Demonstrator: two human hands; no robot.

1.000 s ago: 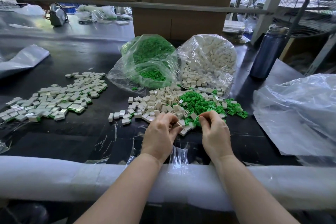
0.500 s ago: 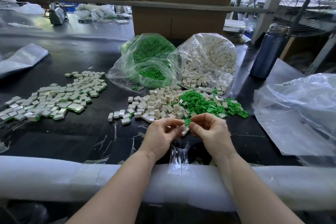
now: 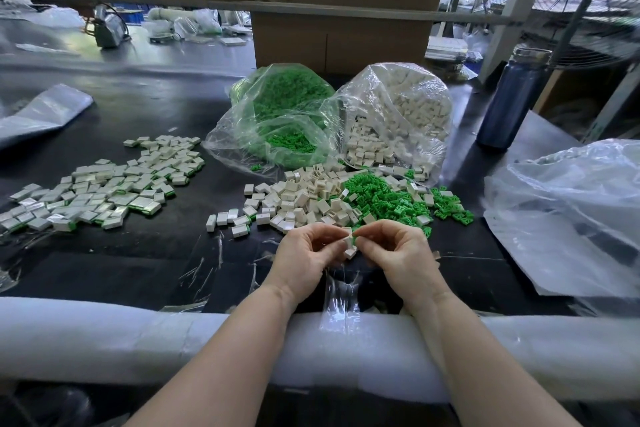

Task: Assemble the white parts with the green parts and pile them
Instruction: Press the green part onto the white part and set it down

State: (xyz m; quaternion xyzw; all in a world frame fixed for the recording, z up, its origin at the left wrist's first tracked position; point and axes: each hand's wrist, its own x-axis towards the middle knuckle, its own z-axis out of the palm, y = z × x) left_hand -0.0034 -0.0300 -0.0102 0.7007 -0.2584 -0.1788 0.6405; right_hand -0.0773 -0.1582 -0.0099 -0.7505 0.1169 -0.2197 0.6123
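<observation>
Just in front of the loose heaps, my left hand (image 3: 306, 253) pinches a small white part (image 3: 347, 240), and my right hand (image 3: 394, 250) pinches a green part (image 3: 354, 241) against it. Fingertips of both hands meet there, a little above the black table. Another white part (image 3: 349, 253) lies just below the fingers. A heap of loose white parts (image 3: 304, 194) and a heap of loose green parts (image 3: 384, 198) lie just beyond my hands. A spread pile of assembled white-and-green pieces (image 3: 104, 191) lies at the left.
Two open clear bags stand behind the heaps, one of green parts (image 3: 287, 114), one of white parts (image 3: 398, 114). A blue bottle (image 3: 509, 100) stands at the right, by a crumpled plastic bag (image 3: 568, 211). A white foam roll (image 3: 104, 340) pads the near table edge. Cardboard boxes (image 3: 339, 38) rise behind.
Both hands have drawn back from the heaps toward me and come together, now pressing a white part and a green part against each other.
</observation>
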